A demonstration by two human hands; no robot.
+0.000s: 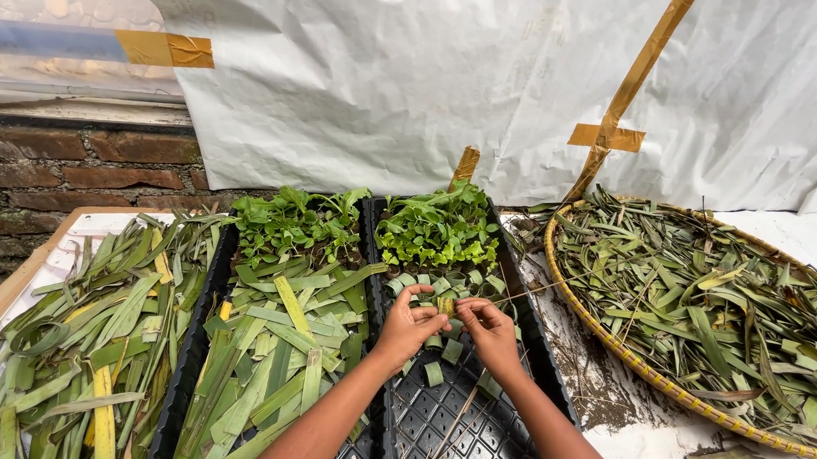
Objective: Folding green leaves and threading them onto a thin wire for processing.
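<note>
1 view only, head-worn camera, angled down and forward over the work surface. Close to the hands at centre near; black trays below, white sheet on the far wall, woven basket right.

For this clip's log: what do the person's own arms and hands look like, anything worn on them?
Both forearms are bare as far as the picture shows; no sleeve comes into view. The left hand and the right hand wear no gloves. No ring, watch or bracelet can be made out on either, and no markings show. The fingernails look short.
</note>
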